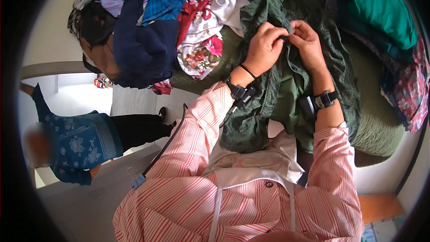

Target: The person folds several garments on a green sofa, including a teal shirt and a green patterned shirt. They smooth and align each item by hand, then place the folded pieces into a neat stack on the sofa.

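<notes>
A dark green textured garment (253, 121) lies spread before me, with a smoother green lining or inner side (291, 94) showing in its middle. My left hand (265, 47) pinches its edge near the top, thumb and fingertips closed on the cloth. Close by on the right, my right hand (307, 40) also pinches the garment's edge, the fingertips of both hands nearly meeting. Whatever small detail lies between the fingers is too small to make out. The garment's lower end hangs toward my lap.
Under the garment is an olive-green cover (380, 125). Heaped clothes lie beyond: a navy garment (145, 49), floral cloth (201, 58), white cloth (229, 6) and bright green cloth (378, 9). At the left, a person in a blue patterned top (85, 139) stands by a doorway. A cable (168, 143) runs along my left sleeve.
</notes>
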Available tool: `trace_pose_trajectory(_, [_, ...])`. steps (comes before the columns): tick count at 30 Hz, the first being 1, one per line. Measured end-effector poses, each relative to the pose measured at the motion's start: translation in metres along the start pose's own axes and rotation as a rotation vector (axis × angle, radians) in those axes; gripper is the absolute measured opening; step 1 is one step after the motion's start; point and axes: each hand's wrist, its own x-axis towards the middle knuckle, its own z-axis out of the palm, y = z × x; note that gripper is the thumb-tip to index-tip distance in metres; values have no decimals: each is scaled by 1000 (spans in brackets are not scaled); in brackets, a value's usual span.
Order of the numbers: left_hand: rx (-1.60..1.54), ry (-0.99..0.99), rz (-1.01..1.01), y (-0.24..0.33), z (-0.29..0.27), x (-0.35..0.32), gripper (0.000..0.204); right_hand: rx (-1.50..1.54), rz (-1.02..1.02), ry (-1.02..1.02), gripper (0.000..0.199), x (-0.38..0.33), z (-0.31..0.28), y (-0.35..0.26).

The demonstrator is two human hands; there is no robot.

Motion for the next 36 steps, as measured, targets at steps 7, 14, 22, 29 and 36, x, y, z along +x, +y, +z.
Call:
trace_pose_trajectory(7, [-61, 0, 5, -5, -4, 1, 20, 63, 83, 54, 24, 0, 1, -9])
trace_pose_trajectory(14, [12, 79, 16, 2, 3, 0, 21, 65, 127, 79, 23, 1, -1, -9])
trace_pose_trajectory(22, [149, 212, 8, -4, -31, 25, 11, -334, 94, 76, 25, -40, 8, -59])
trace_pose_trajectory(29, [67, 196, -111, 50, -102, 1, 17, -667, -50, 424, 15, -225, -33, -72])
trace_pose_trajectory(36, [-96, -294, -415, 124, -118, -196, 27, -1174, 78, 622, 50, -354, -14, -34])
